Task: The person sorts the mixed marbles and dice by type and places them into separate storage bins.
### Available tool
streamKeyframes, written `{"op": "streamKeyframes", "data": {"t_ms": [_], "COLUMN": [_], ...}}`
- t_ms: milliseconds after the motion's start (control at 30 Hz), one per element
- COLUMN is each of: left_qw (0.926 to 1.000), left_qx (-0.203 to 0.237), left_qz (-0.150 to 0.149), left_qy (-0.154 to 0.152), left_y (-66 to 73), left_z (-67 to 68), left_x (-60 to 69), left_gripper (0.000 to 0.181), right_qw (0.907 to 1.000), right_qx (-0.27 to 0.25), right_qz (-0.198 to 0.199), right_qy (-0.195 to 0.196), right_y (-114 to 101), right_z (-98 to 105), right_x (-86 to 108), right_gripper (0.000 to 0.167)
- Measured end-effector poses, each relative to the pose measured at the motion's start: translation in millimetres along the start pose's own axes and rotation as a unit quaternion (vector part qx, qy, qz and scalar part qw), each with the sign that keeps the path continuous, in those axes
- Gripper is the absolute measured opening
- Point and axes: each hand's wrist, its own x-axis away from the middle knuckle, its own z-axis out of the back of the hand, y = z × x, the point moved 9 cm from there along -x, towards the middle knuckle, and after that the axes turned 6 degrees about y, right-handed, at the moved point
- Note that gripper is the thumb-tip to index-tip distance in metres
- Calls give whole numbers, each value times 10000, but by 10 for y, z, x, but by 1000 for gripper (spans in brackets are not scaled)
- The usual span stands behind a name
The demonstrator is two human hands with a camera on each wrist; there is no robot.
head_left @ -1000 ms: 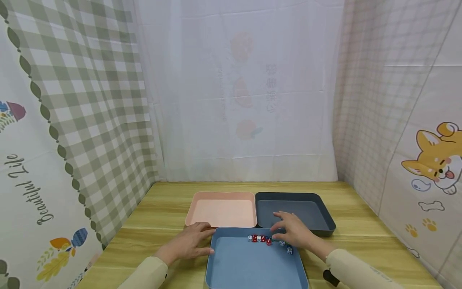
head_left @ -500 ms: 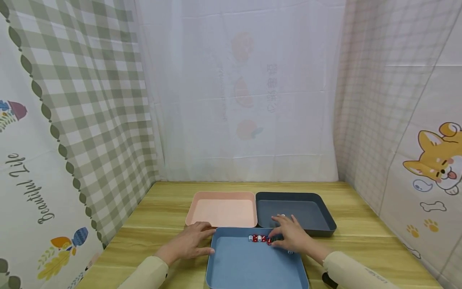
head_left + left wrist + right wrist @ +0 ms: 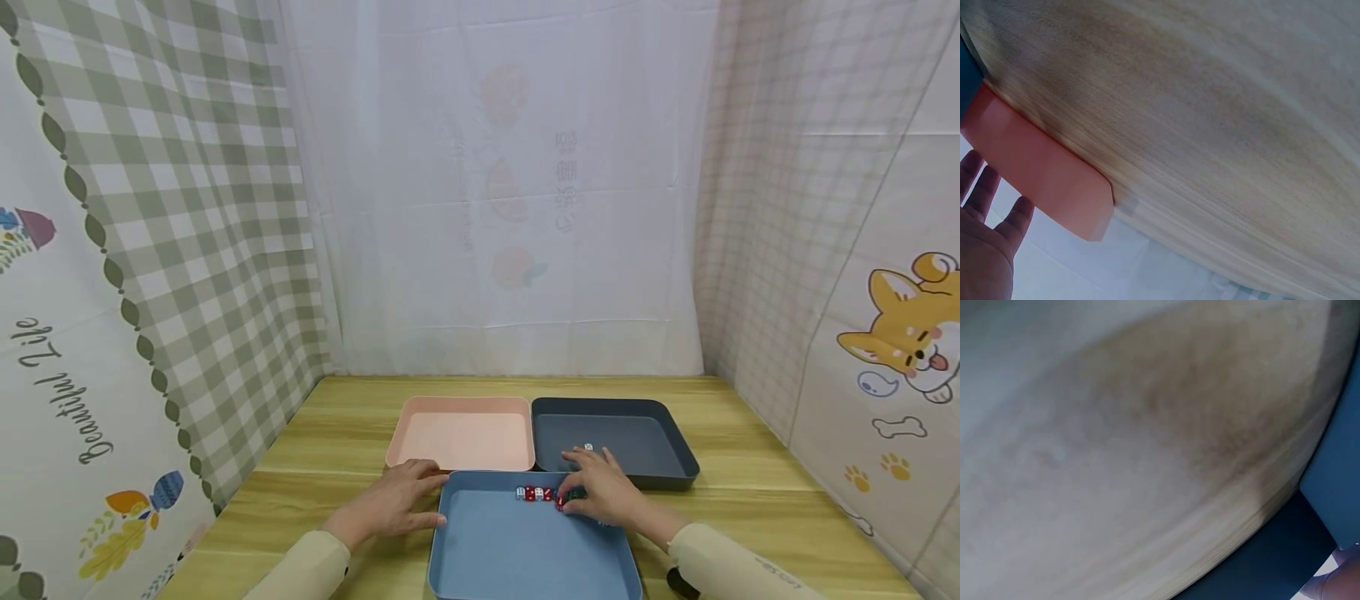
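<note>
Nearer the person now, the right hand [image 3: 604,492] dips towards six o'clock from where it is a second ago, its thumb and index tips down beside a red die [image 3: 559,504]. One small pale die [image 3: 588,447] now shows in the dark tray [image 3: 633,437], a spot the hand covers in the earlier frame. Nothing else shifts noticeably; the left hand [image 3: 393,502] matches its earlier place.

That red die sits in the blue tray [image 3: 517,554], towards one o'clock from the tray's middle, and lies at about nine o'clock from the right palm, right at the fingertips. Being a cube, it has no long axis. Just beyond it, towards ten o'clock, four dice [image 3: 534,494] form a short row running nine to three, near the far rim. By far the nearer hand is the right. Its fingers curl around the red die's spot, but I cannot tell whether they pinch it, and the right wrist view does not settle it. Whatever lies under the palm is hidden.

Relaxed and slightly spread, the left fingers rest by the blue tray's rim at ten o'clock, gripping nothing. Beyond them, at twelve to one o'clock, the pink tray [image 3: 459,433] stands on the surface [image 3: 330,433].
</note>
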Motion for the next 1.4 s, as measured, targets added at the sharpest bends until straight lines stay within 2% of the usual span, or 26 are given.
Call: {"op": "streamKeyframes", "data": {"t_ms": [733, 1400], "left_qw": [10000, 10000], "left_qx": [38, 21], "left_qz": [7, 44], "left_qy": [17, 6], "left_y": [36, 2], "left_z": [33, 6], "left_x": [-4, -5], "left_gripper": [66, 69], "right_qw": [9997, 9988], "right_qx": [-214, -351], "right_qz": [-103, -282], "right_qy": [57, 166], "right_y": [-21, -31], "right_z": [30, 102], "right_x": [-33, -88], "right_gripper": [9, 10]}}
